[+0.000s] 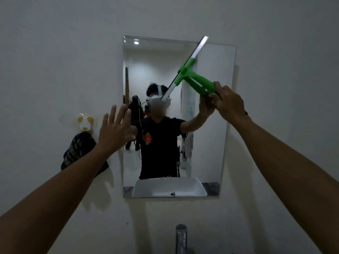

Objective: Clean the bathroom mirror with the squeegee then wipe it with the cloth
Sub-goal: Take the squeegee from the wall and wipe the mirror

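A rectangular mirror (212, 125) hangs on the white wall straight ahead. My right hand (229, 103) grips the handle of a green squeegee (194, 77), whose long blade slants from the mirror's top edge down to its middle. My left hand (115, 129) is open with fingers spread, raised at the mirror's left edge and holding nothing. A dark checked cloth (78, 151) hangs on the wall left of the mirror, partly hidden behind my left forearm. The mirror reflects a person in a black shirt.
A small animal-shaped hook (84, 123) sits on the wall above the cloth. A chrome tap (181, 237) rises at the bottom centre, below the mirror. Bare white wall surrounds the mirror on both sides.
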